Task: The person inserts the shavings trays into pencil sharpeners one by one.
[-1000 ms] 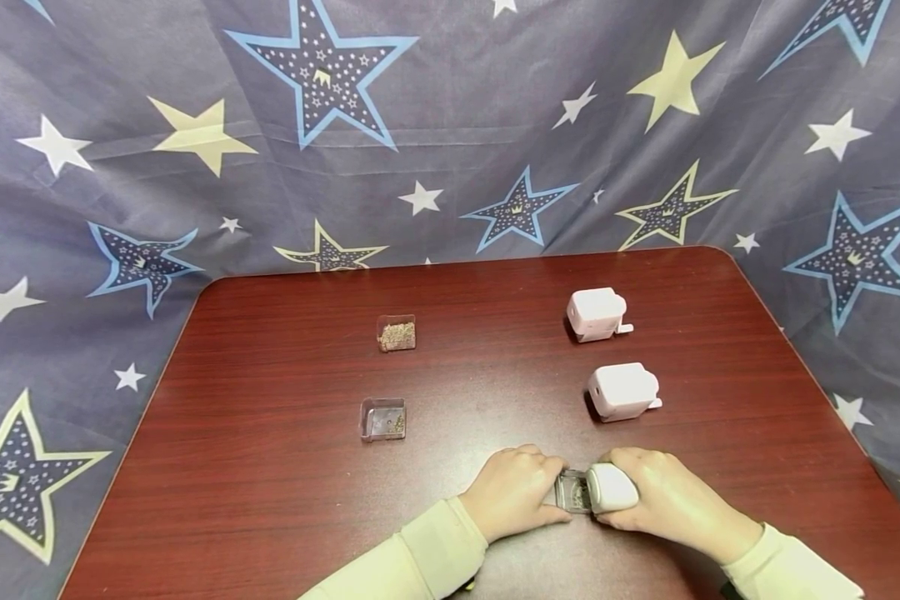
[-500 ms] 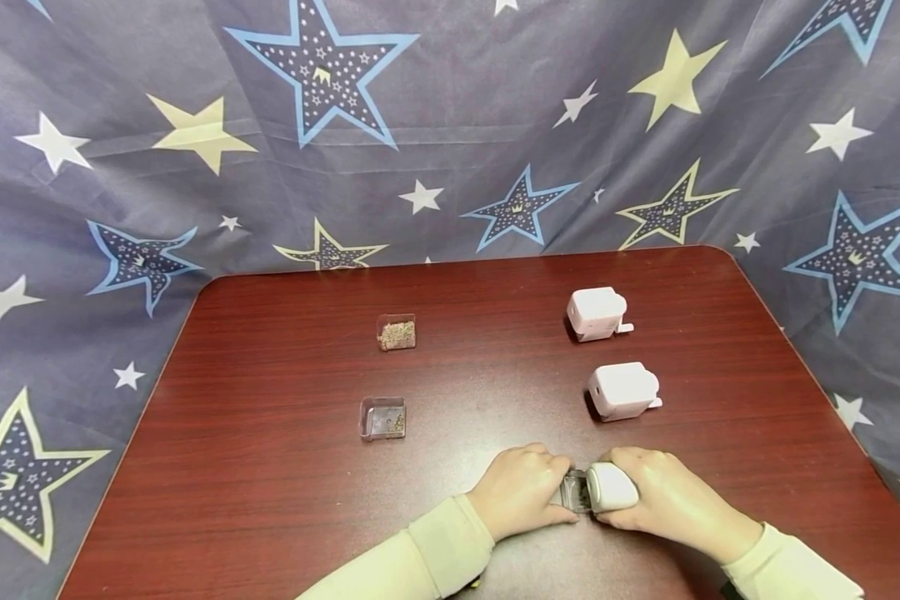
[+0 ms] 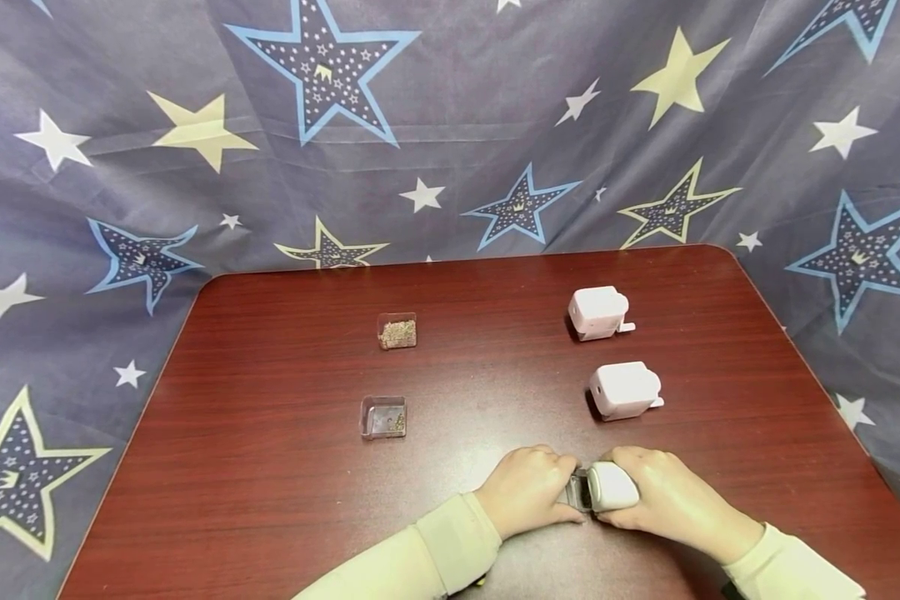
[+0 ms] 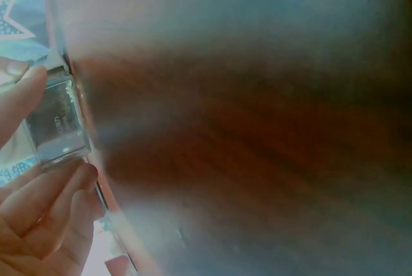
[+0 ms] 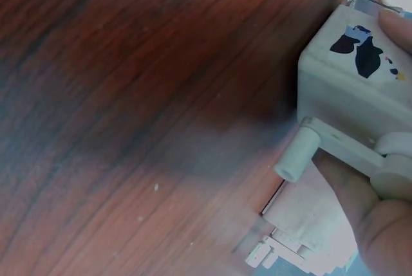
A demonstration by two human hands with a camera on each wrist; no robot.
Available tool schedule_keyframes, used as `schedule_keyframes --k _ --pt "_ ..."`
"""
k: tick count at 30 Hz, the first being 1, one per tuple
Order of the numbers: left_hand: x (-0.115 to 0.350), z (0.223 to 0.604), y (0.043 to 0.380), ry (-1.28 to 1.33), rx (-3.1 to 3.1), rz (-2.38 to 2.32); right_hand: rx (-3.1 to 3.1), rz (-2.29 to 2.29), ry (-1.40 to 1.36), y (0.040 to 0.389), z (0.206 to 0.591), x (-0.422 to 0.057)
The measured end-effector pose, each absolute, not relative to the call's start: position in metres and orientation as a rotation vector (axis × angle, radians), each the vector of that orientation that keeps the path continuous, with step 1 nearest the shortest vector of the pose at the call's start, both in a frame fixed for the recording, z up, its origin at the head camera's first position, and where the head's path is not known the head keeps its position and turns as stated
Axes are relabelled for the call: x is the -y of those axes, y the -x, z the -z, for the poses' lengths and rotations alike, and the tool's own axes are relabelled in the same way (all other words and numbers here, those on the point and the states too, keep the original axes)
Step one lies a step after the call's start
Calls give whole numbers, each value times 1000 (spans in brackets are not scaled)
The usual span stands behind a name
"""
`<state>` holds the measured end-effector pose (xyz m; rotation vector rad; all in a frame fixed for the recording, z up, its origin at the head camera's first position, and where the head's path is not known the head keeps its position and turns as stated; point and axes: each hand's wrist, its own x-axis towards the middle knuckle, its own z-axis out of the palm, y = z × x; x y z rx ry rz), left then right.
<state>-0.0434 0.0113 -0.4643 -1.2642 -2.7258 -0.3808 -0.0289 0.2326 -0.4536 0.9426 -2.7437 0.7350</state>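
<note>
My right hand (image 3: 671,492) grips a white crank pencil sharpener (image 3: 613,487) low on the table, its open end facing left. In the right wrist view its crank handle (image 5: 300,150) sticks out and a dark cartoon print shows on one face. My left hand (image 3: 527,492) pinches a clear plastic shavings drawer (image 4: 58,121) between thumb and fingers. The drawer's far end meets the sharpener's open end, and only a short length shows between the hands. My left fingertips are close to the sharpener body.
Two more white crank sharpeners, a far one (image 3: 598,313) and a nearer one (image 3: 625,390), stand at the right. To the left lie a clear drawer (image 3: 397,318) of pale shavings and another drawer (image 3: 379,417) with few shavings. A star-patterned cloth (image 3: 450,108) hangs behind the table (image 3: 270,492).
My left hand has moved a little right with the clear drawer, so less of it shows outside the sharpener. My right hand and the sharpener stay almost still.
</note>
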Motion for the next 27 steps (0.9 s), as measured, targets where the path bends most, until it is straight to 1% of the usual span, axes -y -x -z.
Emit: schedule_keyframes --k 17,27 --pt "-30 464 45 1292 2690 395 2751 -761 -945 30 456 -234" --pt "-32 464 45 1284 2711 372 2727 -760 -958 30 457 -236"
